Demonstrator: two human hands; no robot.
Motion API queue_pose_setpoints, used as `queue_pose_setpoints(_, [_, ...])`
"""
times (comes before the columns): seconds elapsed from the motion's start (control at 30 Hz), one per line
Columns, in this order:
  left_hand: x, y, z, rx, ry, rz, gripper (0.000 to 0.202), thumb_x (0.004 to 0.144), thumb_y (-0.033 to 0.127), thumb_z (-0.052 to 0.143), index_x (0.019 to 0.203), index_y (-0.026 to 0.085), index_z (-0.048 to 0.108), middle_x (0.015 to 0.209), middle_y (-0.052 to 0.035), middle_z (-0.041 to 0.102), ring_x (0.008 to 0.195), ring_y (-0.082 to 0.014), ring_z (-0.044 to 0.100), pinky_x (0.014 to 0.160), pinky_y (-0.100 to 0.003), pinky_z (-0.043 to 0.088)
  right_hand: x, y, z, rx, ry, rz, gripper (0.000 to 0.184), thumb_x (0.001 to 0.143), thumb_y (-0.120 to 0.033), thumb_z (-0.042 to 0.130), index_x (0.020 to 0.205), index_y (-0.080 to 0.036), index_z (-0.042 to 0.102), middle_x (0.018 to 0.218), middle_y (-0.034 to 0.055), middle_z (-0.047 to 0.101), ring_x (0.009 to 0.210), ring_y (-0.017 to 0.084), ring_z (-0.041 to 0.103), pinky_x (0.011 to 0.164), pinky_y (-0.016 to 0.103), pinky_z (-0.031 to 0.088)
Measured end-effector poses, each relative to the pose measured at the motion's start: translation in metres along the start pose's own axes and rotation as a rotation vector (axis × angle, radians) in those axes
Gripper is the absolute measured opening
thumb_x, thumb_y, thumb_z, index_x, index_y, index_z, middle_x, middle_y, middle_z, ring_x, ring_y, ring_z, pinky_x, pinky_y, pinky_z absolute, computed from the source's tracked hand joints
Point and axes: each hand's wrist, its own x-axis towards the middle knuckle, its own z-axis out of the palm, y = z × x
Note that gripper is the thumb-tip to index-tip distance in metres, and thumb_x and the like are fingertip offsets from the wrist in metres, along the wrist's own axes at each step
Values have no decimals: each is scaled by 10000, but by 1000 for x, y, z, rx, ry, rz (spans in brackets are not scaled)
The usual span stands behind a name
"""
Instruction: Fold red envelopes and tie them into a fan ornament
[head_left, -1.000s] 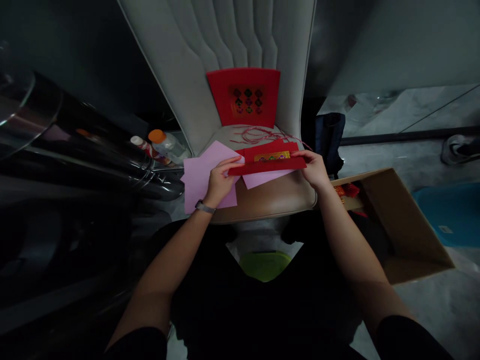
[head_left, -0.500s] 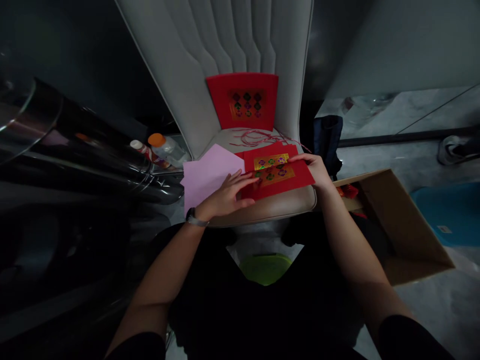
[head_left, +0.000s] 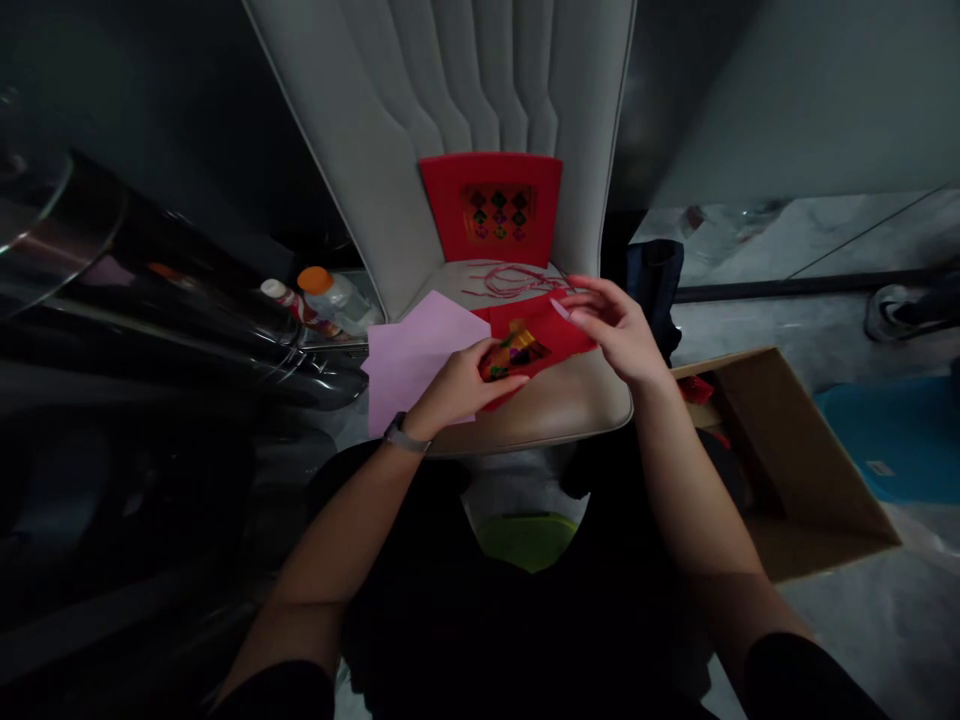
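Observation:
On the seat of a pale padded chair (head_left: 555,405) lies a red card (head_left: 551,330) with a gold patterned panel (head_left: 516,352). My left hand (head_left: 459,388) pinches the near left part of that card, fingers closed on it. My right hand (head_left: 611,330) hovers just above the card's right end with fingers spread, holding nothing I can see. Pink paper sheets (head_left: 412,355) lie under and left of the card. A second red card (head_left: 491,207) with the same gold pattern leans against the chair back, with thin red strings (head_left: 510,280) below it.
An open cardboard box (head_left: 795,460) with red items stands on the floor at right, a blue bin (head_left: 892,440) beyond it. Bottles (head_left: 322,295) and dark shiny cylinders (head_left: 150,300) are at left. A green object (head_left: 529,535) lies below the seat.
My right hand let go of the red card and lifted off it, fingers spreading. My left hand closed on the card's near left part, bending the gold panel upward.

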Motion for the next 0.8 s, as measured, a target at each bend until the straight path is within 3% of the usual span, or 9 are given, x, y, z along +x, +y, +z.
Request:
queue_pose_setpoints(0.07, [7,-4,4,-312,34,-100,571,771,518,865,1195,160,728,1192,-114,778,1047,-297,729,926,-404,563,1,0,3,65,87,67,559,816,-662,782,1229,-289,732,1091,53,789,972,201,749,848,330,595])
queue_pose_setpoints(0.13, [10,-7,12,-590,39,-207,563,766,506,869,1182,152,735,1160,-110,788,1002,-276,739,906,-392,572,-1,3,11,105,82,181,599,814,-744,730,1172,-263,747,1021,62,795,905,207,753,789,337,602])
queue_pose_setpoints(0.23, [8,-8,28,-782,10,-312,572,752,475,888,1203,160,732,1100,-103,798,964,-255,748,897,-384,571,-7,10,32,79,34,262,538,678,-618,907,1026,-227,783,933,50,801,858,205,743,786,332,595])
queue_pose_setpoints(0.4, [5,-8,33,-815,-32,-270,583,742,380,914,1254,195,706,1203,-98,774,1061,-247,732,967,-379,546,-8,13,52,63,16,285,427,634,-528,945,873,-204,802,876,48,805,786,208,723,738,339,587])
queue_pose_setpoints(0.57, [17,-12,15,-849,155,-183,510,719,371,915,1155,184,729,1128,-70,778,1016,-222,713,920,-336,533,-8,17,51,39,-116,326,347,649,-423,943,884,-206,811,884,33,808,789,205,729,782,346,586])
queue_pose_setpoints(0.67, [20,-14,13,-813,201,-190,451,717,380,909,1080,158,760,1067,-71,787,952,-205,708,886,-322,530,-11,21,54,69,-166,348,369,621,-378,956,915,-211,808,878,17,804,802,199,730,810,347,586])
queue_pose_setpoints(0.8, [17,-11,21,-776,260,-216,419,697,383,919,1013,151,771,974,-53,792,859,-186,699,813,-300,533,-12,20,58,103,-82,336,404,605,-401,966,915,-208,794,894,14,798,788,174,710,770,307,568])
